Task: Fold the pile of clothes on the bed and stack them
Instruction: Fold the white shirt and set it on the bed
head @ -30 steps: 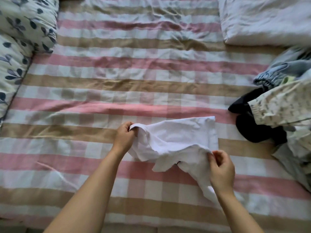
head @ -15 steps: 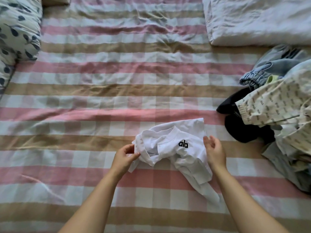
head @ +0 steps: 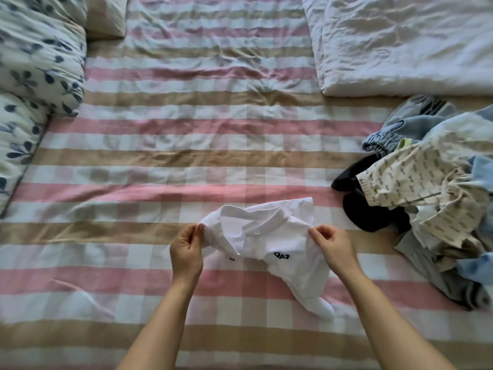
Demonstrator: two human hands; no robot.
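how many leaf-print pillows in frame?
2: the upper pillow at top left, the lower pillow just below it on the left edge, cut off by the frame. Others may be out of view.

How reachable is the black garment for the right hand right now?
Probably yes, but not at once: the right hand pinches the white shirt. Only bare sheet lies between it and the black garment, whose near part shows from under the patterned garment.

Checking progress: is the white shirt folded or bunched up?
Bunched, not folded: the white shirt lies crumpled, collar askew, left hand and right hand pinching its edges.
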